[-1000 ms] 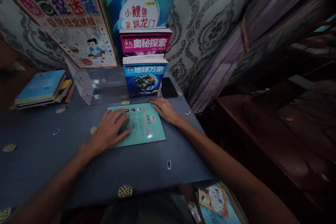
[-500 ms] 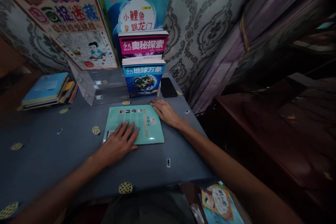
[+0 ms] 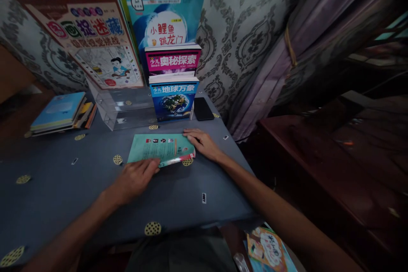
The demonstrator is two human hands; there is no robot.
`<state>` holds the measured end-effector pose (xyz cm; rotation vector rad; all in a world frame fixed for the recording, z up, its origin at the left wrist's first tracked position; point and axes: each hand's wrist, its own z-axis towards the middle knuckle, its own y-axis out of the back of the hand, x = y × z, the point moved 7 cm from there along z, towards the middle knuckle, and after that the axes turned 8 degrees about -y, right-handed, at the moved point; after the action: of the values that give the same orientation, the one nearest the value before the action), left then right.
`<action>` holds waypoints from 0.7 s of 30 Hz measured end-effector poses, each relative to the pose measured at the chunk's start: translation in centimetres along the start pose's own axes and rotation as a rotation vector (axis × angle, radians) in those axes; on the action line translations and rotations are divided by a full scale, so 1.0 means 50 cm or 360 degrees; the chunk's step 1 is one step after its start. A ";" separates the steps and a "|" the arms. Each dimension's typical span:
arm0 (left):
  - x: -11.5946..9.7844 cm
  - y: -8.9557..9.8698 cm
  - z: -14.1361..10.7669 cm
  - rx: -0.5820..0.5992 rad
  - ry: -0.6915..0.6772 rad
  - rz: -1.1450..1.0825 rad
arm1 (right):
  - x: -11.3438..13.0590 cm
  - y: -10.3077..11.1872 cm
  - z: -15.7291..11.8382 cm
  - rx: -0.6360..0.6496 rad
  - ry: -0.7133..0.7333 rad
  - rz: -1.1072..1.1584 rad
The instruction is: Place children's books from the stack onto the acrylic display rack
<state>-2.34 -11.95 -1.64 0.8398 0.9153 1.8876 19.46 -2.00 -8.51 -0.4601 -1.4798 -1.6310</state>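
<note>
A thin turquoise book (image 3: 156,146) lies in front of me with its small-picture side up. Its near edge is raised off the table and bends, showing a pinkish strip underneath. My left hand (image 3: 138,178) is closed on the near left edge, the fingers curled and the thumb side toward the book. At the far right corner my right hand (image 3: 204,143) grips the book's edge, fingers reaching along it. The undersides of both hands' grips are hidden.
Behind the book, a clear acrylic stand (image 3: 108,110) holds several upright books, among them a blue earth book (image 3: 174,100). A black phone (image 3: 203,109) lies to their right. Stacked books (image 3: 57,112) sit at left. Another book (image 3: 269,250) is below the table's front edge.
My left hand has gone from lying flat on the cover to gripping the near edge. That edge has come up, tilting the book. My right hand stays at the right corner.
</note>
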 end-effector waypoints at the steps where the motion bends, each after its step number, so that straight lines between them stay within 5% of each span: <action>1: 0.007 0.007 0.001 -0.0002 0.0094 -0.0086 | 0.003 0.002 0.000 0.0012 -0.0043 0.0117; 7: 0.072 0.065 -0.001 0.0003 0.0798 -0.0580 | 0.005 0.002 -0.004 0.0055 -0.0355 0.1017; 13: 0.133 0.126 -0.004 -0.0262 0.1314 -0.0882 | 0.049 -0.036 -0.008 0.0334 -0.0274 0.1557; 17: 0.146 0.092 -0.022 -0.0580 0.1734 -0.1456 | 0.078 -0.062 -0.015 0.0450 -0.0290 0.1457; 21: 0.141 0.002 -0.059 -0.0793 0.2146 -0.1867 | 0.082 -0.059 -0.028 0.0503 -0.0434 0.1567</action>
<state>-7.69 -6.47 -1.67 -1.2461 1.1516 1.2380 15.25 -4.96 -7.54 -1.0475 -1.3260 -0.5661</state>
